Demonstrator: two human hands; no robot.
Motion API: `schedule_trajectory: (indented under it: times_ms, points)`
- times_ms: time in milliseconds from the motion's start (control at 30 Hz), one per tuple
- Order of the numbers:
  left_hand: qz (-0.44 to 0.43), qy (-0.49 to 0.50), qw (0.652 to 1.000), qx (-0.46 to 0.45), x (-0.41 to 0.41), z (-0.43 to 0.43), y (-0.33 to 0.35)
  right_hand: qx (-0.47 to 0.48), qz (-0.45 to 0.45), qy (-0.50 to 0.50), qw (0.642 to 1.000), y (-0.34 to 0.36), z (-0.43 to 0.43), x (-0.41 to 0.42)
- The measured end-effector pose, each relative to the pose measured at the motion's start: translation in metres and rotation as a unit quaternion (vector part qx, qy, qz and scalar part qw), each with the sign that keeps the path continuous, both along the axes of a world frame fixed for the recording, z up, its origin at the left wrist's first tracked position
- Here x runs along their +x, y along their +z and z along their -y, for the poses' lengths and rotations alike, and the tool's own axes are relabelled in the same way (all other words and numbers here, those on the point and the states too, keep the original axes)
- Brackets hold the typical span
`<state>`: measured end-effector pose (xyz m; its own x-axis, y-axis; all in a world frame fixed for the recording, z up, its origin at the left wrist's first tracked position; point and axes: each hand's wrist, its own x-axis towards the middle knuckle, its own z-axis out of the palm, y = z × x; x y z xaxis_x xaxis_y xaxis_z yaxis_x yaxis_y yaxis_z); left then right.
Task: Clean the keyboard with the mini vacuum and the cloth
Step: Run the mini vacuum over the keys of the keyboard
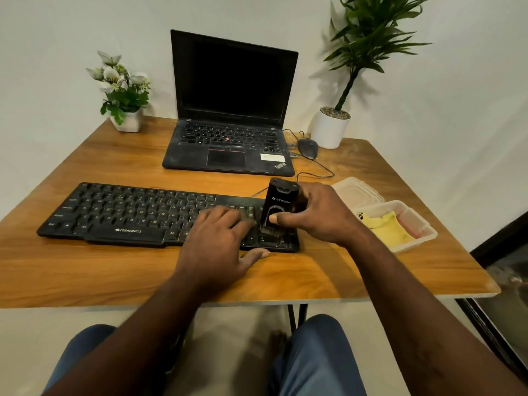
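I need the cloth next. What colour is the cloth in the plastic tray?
Yellow; the cloth shows best in the head view.

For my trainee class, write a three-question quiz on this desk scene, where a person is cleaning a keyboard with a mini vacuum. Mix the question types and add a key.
1. True or false: the left hand rests with straight fingers on the keyboard.
2. What holds the mini vacuum upright on the keys? A) the left hand B) the right hand C) nothing, it stands alone
3. Fill in: the yellow cloth lies in a ____ to the right of the keyboard.

Key: 1 true; 2 B; 3 plastic container.
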<state>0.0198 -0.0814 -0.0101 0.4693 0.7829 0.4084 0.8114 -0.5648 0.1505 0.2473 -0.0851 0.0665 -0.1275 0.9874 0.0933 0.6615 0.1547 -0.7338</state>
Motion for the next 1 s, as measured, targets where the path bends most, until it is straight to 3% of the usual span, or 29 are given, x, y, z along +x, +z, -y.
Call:
schedule_trajectory:
  times_ms: [133, 267, 433, 633, 833, 1000]
  points:
    - [0.004, 0.013, 1.0, 0.019, 0.008, 0.0, -0.001, 0.021, 0.026, -0.014, 0.999, -0.01, -0.005, -0.001]
    - [0.011, 0.011, 0.999, 0.03, 0.006, -0.001, -0.003, 0.114, 0.086, -0.141, 0.98, -0.004, -0.016, 0.007]
    - [0.011, 0.009, 1.0, 0.023, 0.005, -0.002, -0.004, 0.007, 0.015, -0.042, 0.999, -0.013, -0.007, -0.003]
    - [0.017, 0.008, 0.999, 0.034, 0.005, -0.002, -0.005, 0.107, 0.1, -0.164, 0.976, -0.012, -0.021, -0.003]
    - [0.015, 0.008, 1.0, 0.026, 0.005, -0.002, -0.005, 0.064, 0.082, -0.055, 0.993, -0.013, -0.016, -0.015]
    - [0.009, 0.011, 1.0, 0.01, 0.005, -0.002, -0.003, 0.13, 0.134, -0.145, 0.972, -0.005, -0.03, 0.003]
